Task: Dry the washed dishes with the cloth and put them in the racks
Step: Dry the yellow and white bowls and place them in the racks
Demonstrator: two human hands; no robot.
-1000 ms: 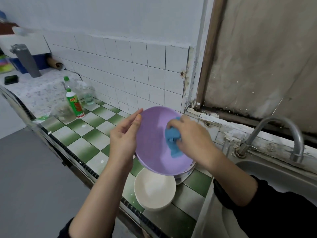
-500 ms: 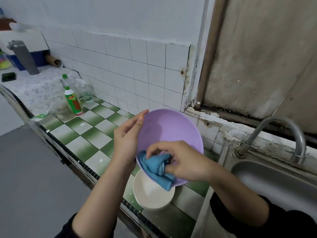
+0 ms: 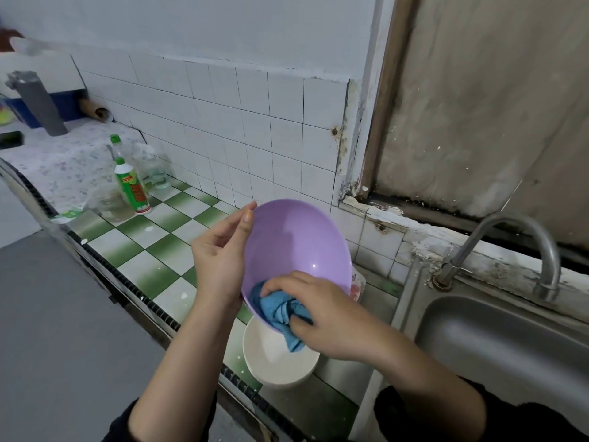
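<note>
From where I sit, both hands are up over the checked green and white counter point(image 3: 143, 250), just left of the steel sink point(image 3: 497, 342). The left hand point(image 3: 220, 260) holds the purple bowl point(image 3: 296, 237) by its left rim: the thumb lies on the near edge and the fingers run up behind it, so the rim is pinched between them. The bowl is in the air, tipped on its side with the opening turned towards me.

The right hand point(image 3: 322, 317) has its fingers curled round a bunched blue cloth point(image 3: 277, 309) and presses it against the inside of the bowl, low down by the near rim. A corner of the cloth hangs out over the edge.

Right under the purple bowl, a white bowl point(image 3: 280, 362) stands upright on the counter near its front edge. Something pinkish shows behind the purple bowl on the right (too little of it shows for me to tell what it is).

A curved tap point(image 3: 522, 237) rises at the far side of the sink. Far to the left on the counter stands a green bottle point(image 3: 132, 186) with a white cap, with some clear glass containers point(image 3: 156, 169) just beside it, against the white tiled wall point(image 3: 255, 122)
</note>
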